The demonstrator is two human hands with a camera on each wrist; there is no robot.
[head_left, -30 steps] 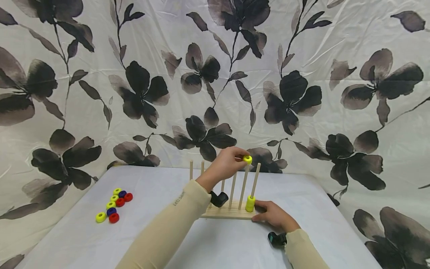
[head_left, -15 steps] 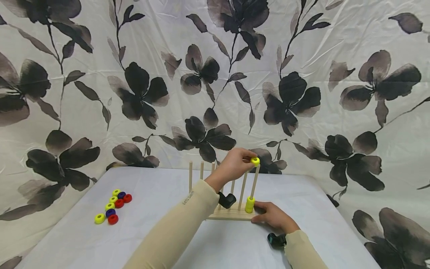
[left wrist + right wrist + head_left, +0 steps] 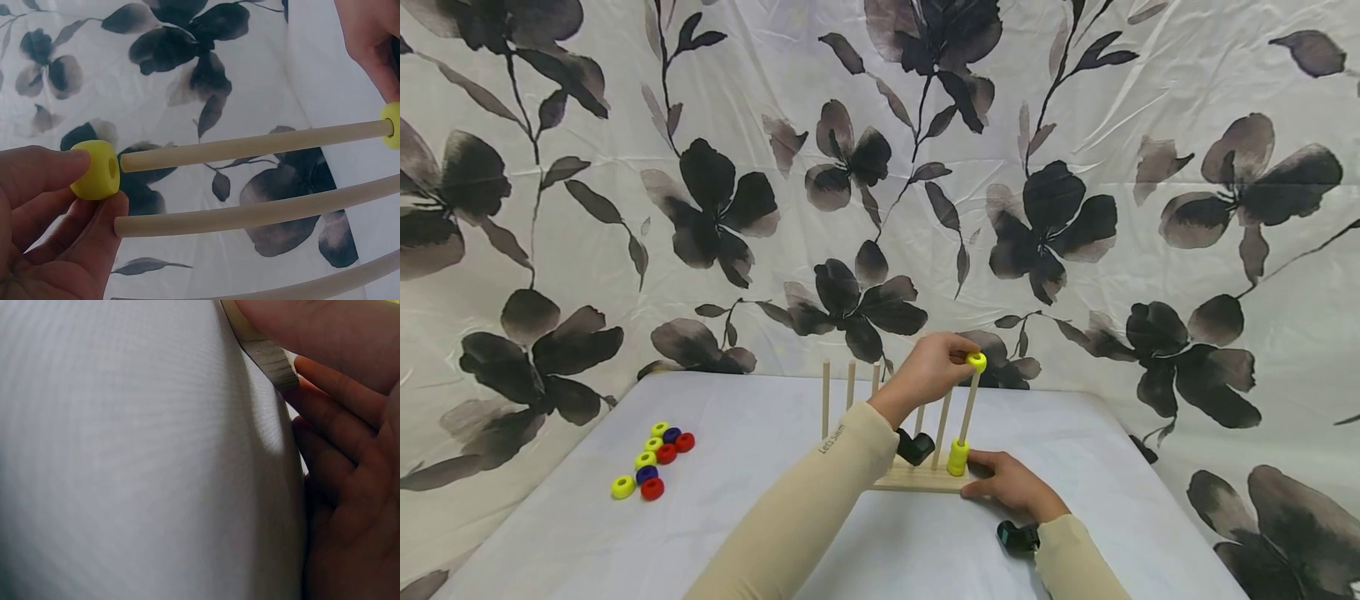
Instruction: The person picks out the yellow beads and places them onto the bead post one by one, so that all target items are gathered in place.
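My left hand [image 3: 928,368] pinches a yellow bead [image 3: 977,362] between thumb and fingers at the top of the rightmost peg [image 3: 970,408]. In the left wrist view the held bead [image 3: 94,169] has its hole facing the peg's tip, with a sliver of space between them. Yellow beads [image 3: 957,460] are stacked at the foot of that same peg. The pegs rise from a wooden peg stand [image 3: 917,478], partly hidden by my left arm. My right hand [image 3: 1011,483] holds the stand's right end, thumb at the front; the base's corner [image 3: 278,365] shows in the right wrist view.
Loose yellow, blue and red beads [image 3: 653,458] lie on the left of the white-covered table [image 3: 587,550]. The other visible pegs [image 3: 826,400] bear no beads. A floral cloth [image 3: 880,208] hangs behind the table.
My left hand has carried the yellow bead to the right, from beside the neighbouring peg to the tip of the rightmost one. My right hand stays on the stand.
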